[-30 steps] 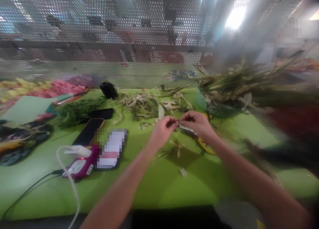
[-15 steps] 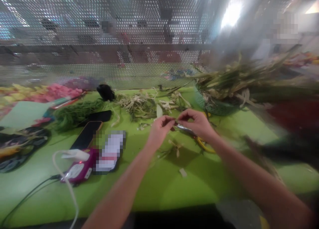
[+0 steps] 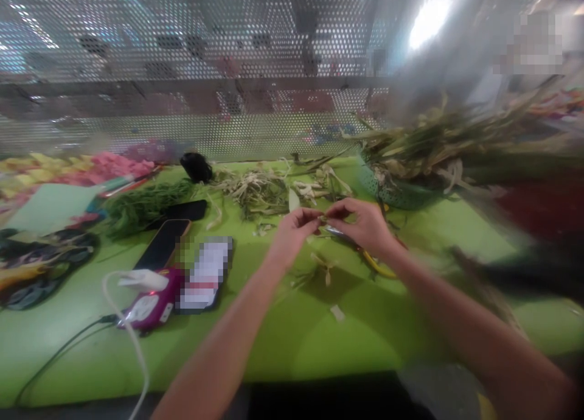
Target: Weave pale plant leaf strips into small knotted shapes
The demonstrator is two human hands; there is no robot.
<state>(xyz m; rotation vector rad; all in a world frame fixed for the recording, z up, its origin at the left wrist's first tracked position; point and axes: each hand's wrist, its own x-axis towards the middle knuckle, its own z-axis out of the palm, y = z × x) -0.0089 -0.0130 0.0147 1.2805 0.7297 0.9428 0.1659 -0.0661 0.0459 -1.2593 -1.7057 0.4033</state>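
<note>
My left hand (image 3: pixel 292 231) and my right hand (image 3: pixel 362 225) meet over the middle of the green table (image 3: pixel 292 341), fingertips almost touching. Both pinch a thin pale strip of plant leaf (image 3: pixel 322 220) held between them. My right hand also grips a yellow-handled cutting tool (image 3: pixel 371 262), its metal blade pointing toward the left hand. Small leaf scraps (image 3: pixel 322 268) lie on the table just under the hands.
A heap of dried leaves (image 3: pixel 258 192) lies behind the hands. A green basket (image 3: pixel 401 195) of long leaves stands at the right. Two phones (image 3: pixel 162 243), a pink power bank (image 3: pixel 150 304) with a white cable, green sprigs (image 3: pixel 141 204) and pink and yellow flowers (image 3: pixel 91 164) lie at the left. A perforated metal screen (image 3: pixel 228 73) backs the table.
The hands have stayed together at the same spot, fingers shifting slightly on the strip. The view has moved a little.
</note>
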